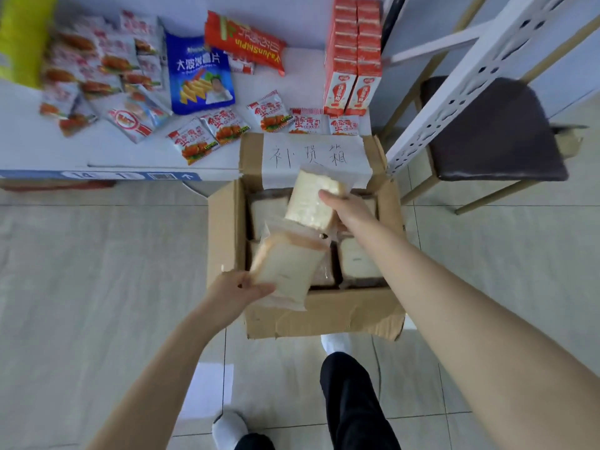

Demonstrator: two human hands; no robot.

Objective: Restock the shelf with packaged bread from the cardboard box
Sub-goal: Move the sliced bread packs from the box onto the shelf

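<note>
Pale floor tiles (pixel 97 287) fill the near ground, with two white shoes (pixel 229 430) and a dark trouser leg (pixel 354 401) at the bottom edge. Just beyond the feet stands an open cardboard box (pixel 324 315), its flaps spread and a white paper label (pixel 311 154) with handwriting on the far flap. The left hand (pixel 237 292) grips the lower corner of one clear-wrapped bread pack (pixel 285 264) over the box's near wall. The right hand (pixel 349 207) clasps a second bread pack (pixel 316 199), tilted and raised above the box. More bread packs (pixel 357 259) lie inside the box. Past the box, a low white shelf (pixel 42 147) carries small snack packets (pixel 207 131), a blue chip bag (pixel 199 73), an orange bag (pixel 245 42) and red cartons (pixel 354 56). To the right, a dark-seated chair (pixel 490 131) stands behind a white perforated post (pixel 467 82).
</note>
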